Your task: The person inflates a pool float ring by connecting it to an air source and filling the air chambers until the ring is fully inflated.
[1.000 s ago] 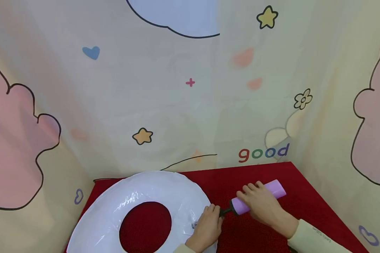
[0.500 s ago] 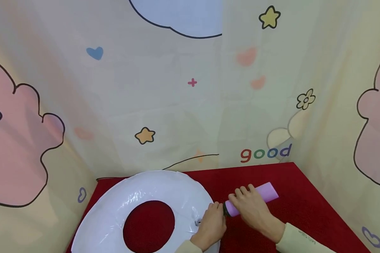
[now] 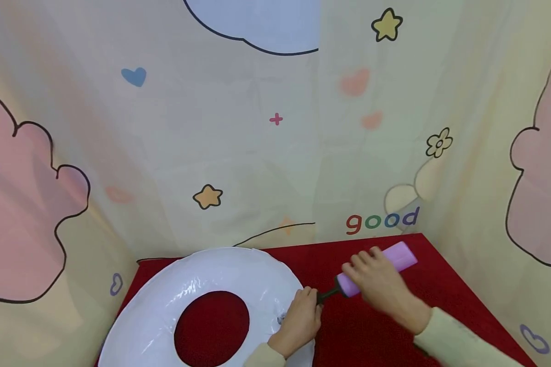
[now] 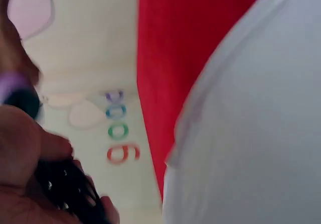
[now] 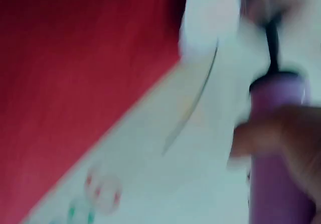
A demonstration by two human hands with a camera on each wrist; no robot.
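A purple hand pump with a black rod is held above the red surface. My right hand grips its purple barrel, seen blurred in the right wrist view. My left hand curls round the black handle, which shows between its fingers in the left wrist view. A length of rod lies exposed between the two hands. Beside and under the left hand is a white inflatable ring, rounded and shiny, with a clear valve partly covered by that hand.
The red cloth-covered table runs back to a printed curtain behind it. Curtain walls also close in on the left and right sides. Red cloth shows through the ring's round hole.
The right hand slid the barrel in against the left hand half a second ago; now it has drawn back up and right, baring the rod again. The left hand keeps its grip.
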